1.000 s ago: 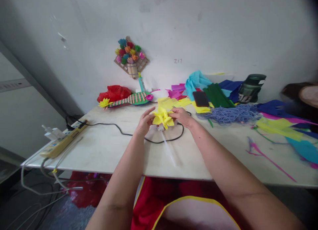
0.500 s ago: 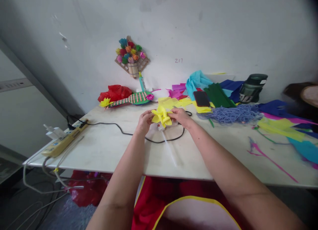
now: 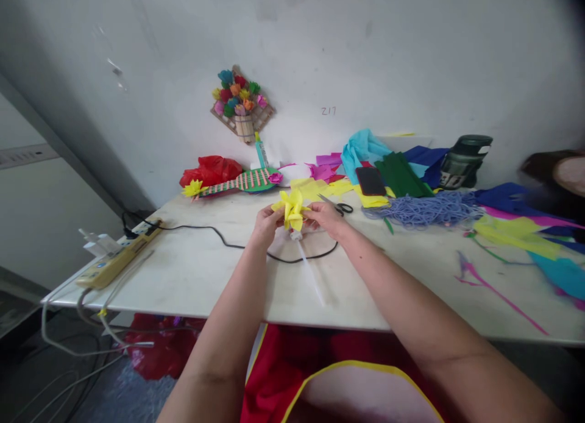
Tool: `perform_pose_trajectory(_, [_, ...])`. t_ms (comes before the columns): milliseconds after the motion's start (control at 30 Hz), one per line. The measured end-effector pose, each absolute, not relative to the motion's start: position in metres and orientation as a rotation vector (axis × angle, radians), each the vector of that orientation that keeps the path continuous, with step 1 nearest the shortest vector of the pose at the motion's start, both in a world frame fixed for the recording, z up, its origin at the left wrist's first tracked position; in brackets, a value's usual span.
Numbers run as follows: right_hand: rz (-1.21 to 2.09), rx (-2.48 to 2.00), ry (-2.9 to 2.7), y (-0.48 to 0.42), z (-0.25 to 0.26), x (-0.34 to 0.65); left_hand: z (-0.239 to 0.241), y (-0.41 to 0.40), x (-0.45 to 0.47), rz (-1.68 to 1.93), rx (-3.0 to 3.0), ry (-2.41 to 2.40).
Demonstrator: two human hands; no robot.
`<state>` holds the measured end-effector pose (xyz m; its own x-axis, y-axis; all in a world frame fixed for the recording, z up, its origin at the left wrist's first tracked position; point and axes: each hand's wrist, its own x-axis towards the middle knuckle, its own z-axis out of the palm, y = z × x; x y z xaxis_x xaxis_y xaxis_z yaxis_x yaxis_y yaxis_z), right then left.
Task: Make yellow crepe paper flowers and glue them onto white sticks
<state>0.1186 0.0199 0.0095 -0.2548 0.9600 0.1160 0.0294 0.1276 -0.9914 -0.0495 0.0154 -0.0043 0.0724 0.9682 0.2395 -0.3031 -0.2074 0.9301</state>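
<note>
Head view. Yellow paper flower (image 3: 292, 209), one: was held just above the tabletop (image 3: 205, 277), between the two grips. Left grip (image 3: 265, 225): fingers were pinched together on the flower's left petals. Right grip (image 3: 323, 217): fingers were closed on its right-hand petals, the fingertips partly hidden.

Translucent stick (image 3: 311, 278), one: lay below the flower, between the forearms, its far end near both grips. Black cable (image 3: 292, 262): looped beneath the grips and ran off left to a yellowish power strip (image 3: 117, 258), well apart from the left grip.

Scissors (image 3: 340, 207), one pair: lay just beyond the right grip, black handles rightward. Phone (image 3: 370, 181): rested beyond and right of the right grip, on yellow sheeting. Bluish-purple strands (image 3: 425, 211), a heap: lay right of the right grip. Dark bottle (image 3: 464, 162): stood farther right, behind the heap.

Green stringed-instrument craft piece (image 3: 256, 180): lay beyond the left grip, with a red bag (image 3: 210, 171) behind its neck. Flower-basket ornament (image 3: 244, 106): was set against the wall, above and beyond the left grip.
</note>
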Motion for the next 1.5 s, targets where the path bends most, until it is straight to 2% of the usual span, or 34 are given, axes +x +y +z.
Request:
perform_pose_trajectory(167, [1.196,-0.989,-1.525,0.015,0.019,0.125,-0.007,0.019,-0.053,1.454,1.246,0.863])
perform_pose_trajectory(433, [0.831,-0.909,-1.564,0.018,0.027,0.133,-0.001,0.014,-0.051,1.4,1.363,0.913])
perform_pose_trajectory(633, [0.731,-0.811,-1.696,0.018,0.029,0.132,0.001,0.011,-0.046,1.363,1.452,0.959])
perform_pose_trajectory(1133, [0.845,-0.793,-1.786,0.017,0.026,0.131,-0.001,0.012,-0.044,1.292,1.586,0.947])
perform_pose_trajectory(1500, [1.011,-0.941,-1.518,0.021,0.024,0.131,0.005,0.005,-0.042,1.221,1.649,0.931])
